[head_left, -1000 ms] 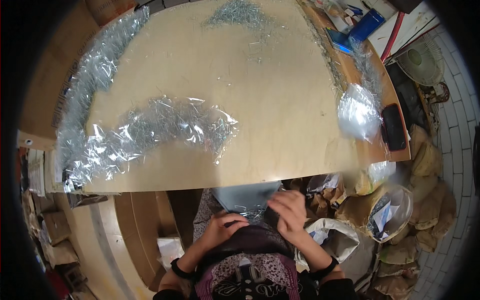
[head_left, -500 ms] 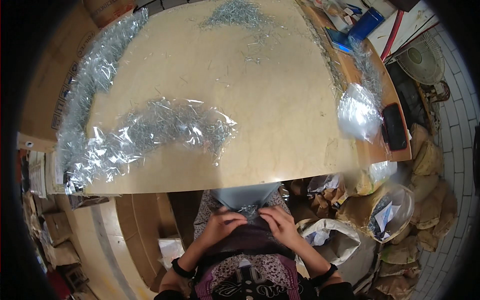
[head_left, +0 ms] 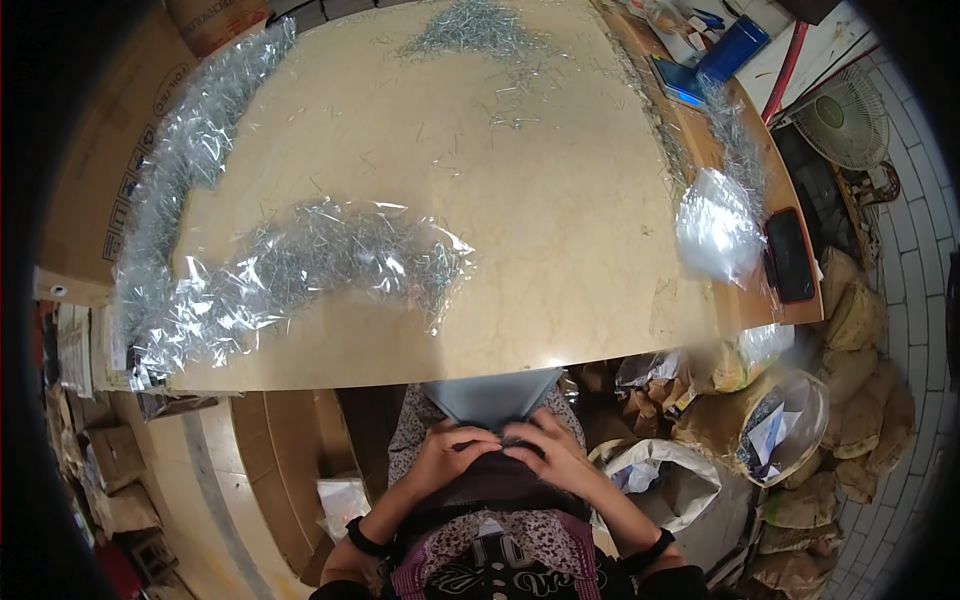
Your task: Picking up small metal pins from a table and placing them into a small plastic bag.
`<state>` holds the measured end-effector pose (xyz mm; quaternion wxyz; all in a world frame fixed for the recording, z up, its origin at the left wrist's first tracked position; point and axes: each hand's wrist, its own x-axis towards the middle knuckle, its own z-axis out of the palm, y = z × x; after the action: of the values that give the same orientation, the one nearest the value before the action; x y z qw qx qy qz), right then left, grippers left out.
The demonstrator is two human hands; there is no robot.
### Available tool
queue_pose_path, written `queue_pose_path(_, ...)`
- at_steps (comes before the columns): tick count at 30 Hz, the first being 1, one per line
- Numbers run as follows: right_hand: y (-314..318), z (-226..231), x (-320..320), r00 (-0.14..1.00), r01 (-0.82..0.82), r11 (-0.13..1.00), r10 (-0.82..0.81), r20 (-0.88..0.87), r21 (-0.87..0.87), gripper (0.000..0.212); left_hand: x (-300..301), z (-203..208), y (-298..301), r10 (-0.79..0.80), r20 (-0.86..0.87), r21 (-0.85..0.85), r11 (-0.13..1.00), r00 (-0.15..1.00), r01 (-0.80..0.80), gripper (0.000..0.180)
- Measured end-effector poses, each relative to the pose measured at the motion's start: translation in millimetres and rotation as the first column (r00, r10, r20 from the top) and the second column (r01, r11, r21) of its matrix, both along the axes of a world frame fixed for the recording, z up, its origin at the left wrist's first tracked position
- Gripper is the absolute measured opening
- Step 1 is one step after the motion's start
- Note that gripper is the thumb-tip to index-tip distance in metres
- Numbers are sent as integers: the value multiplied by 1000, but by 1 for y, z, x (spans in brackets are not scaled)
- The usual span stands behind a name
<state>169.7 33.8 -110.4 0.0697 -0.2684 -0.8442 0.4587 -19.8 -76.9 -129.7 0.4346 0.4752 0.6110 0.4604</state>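
Note:
Close together over my lap, my left hand (head_left: 455,452) and my right hand (head_left: 545,452) have their fingers bent in and their tips almost meeting. Between them is a small clear plastic bag with shiny metal bits, now mostly covered by the fingers. A grey tray (head_left: 488,398) juts from under the table edge just beyond my hands. On the table (head_left: 560,250), many small clear bags of thin metal pins (head_left: 340,245) lie in a long heap at the front left and along the left side. A loose pile of pins (head_left: 470,28) sits at the far edge.
At the right are a crumpled clear plastic bag (head_left: 720,225), a black phone (head_left: 790,255), a small scale (head_left: 680,80) and a blue cylinder (head_left: 733,48). Open sacks (head_left: 690,490) and brown paper bags (head_left: 850,400) crowd the floor there. A cardboard box (head_left: 110,130) stands at the left.
My right hand has shifted left, toward my left hand, and the fingertips have come together. The shiny bag that showed between them is now mostly hidden.

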Motion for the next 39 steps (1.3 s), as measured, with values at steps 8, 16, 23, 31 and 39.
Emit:
queue_pose_path(8, 1, -5, -3, 1000, -7, 996, 5, 21, 93, 25, -1, 7, 6, -13, 50, -85, 996, 999, 17, 10)
queue_pose_path(16, -2, -24, 5, 997, -54, 953, 37, -63, -299, 11, -10, 4, -7, -228, 145, -275, 925, 963, 261, 15)
queue_pose_path(23, 28, 38, -12, 977, 35, 798, -153, -146, -602, 10, -27, 71, 22, 16, 573, -147, 986, 819, 84, 26)
queue_pose_path(31, 72, 86, -42, 901, 50, 998, -63, -429, -43, 17, -35, 100, 64, -8, 21, 38, 999, 1000, 7, 43)
queue_pose_path(39, 241, 105, -118, 992, 105, 837, -53, -113, 537, 59, -72, 94, 123, 574, -618, 495, 815, 536, -302, 45)
